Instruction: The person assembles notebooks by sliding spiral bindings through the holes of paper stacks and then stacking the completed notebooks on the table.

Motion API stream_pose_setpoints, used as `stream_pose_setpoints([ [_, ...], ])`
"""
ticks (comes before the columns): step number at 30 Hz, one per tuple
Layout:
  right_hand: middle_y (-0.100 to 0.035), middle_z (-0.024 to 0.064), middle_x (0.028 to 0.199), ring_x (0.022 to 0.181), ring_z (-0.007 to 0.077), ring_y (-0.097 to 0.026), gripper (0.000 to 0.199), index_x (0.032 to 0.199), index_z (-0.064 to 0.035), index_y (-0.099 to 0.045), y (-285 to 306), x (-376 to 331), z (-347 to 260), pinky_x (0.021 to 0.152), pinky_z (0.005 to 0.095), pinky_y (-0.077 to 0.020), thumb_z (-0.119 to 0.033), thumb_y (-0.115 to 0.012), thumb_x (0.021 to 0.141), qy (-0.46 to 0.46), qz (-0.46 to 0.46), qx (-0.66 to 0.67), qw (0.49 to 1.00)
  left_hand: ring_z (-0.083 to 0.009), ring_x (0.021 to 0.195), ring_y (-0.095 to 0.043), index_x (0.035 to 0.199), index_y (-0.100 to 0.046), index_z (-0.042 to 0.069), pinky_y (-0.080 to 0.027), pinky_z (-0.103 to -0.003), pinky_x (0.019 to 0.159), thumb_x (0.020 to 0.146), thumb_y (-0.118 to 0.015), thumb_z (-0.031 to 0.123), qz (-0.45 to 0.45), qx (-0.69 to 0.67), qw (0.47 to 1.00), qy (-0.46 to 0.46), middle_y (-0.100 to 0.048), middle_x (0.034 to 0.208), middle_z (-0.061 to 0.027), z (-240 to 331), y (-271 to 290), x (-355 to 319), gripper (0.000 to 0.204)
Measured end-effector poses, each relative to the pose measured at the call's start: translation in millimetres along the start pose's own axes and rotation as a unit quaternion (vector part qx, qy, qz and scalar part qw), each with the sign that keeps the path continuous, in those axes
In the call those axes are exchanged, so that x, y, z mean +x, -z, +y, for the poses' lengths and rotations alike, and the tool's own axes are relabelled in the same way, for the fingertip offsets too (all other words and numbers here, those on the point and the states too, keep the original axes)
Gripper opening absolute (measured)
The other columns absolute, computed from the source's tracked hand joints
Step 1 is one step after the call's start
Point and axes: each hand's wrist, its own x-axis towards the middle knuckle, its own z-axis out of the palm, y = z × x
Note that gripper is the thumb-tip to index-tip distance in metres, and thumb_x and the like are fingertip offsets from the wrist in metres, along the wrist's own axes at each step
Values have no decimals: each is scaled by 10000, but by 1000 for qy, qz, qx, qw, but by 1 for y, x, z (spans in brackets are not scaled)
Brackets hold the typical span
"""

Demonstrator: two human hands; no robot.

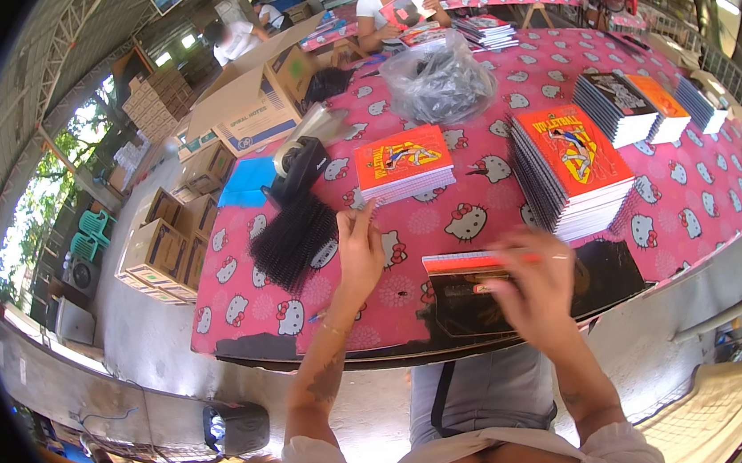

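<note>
Two bare hands are seen over a table [436,307] covered in a pink cloth printed with white cat faces. The left hand [361,246] is held with fingers bent, its fingertips at the near left corner of a short stack of orange-covered spiral notebooks [405,164]. The right hand [537,282] is placed over an orange-edged notebook [456,262], which is seen nearly edge-on at the near side of the table, above a dark panel [604,285]. The right hand is blurred and the left fingertips are small in view, so whether either is closed on anything cannot be told.

To the right of the short stack, a taller stack of orange notebooks [569,168] is set. Beyond it, a dark-covered stack [616,105], a smaller orange stack [658,106] and a further stack [703,106] are lined up. To the left, a bundle of black spiral coils [294,246] is laid just below a black tape dispenser [301,174], with a blue sheet [246,183] beside it. A clear plastic bag [439,82] is placed behind the short stack. At the far side, a pink-and-red book [408,9] is held by a co-worker [369,10]. An open cardboard box [252,109] is seen at far left.
</note>
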Motion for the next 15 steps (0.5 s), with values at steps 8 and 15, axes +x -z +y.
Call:
stream_pose_setpoints([
  [8,-690,47,832,767,248,-693,142,977,-101,-695,-62,3,10,715,402,-510,-157,-739,854,17,-207,-13,978,-175,809,-706,1116,-749,2,-547,-294,723,923,-729,21,-67,-179,980,46,-739,956,-130,99,47,-37,195],
  [15,-671,53,758,666,281,-671,131,939,-113,-684,-65,5,11,630,411,-505,-181,-747,846,-11,-187,0,982,-181,848,-721,1102,-737,-24,-563,-293,761,904,-742,-8,-30,-173,983,61,-746,995,-139,93,33,-38,198],
])
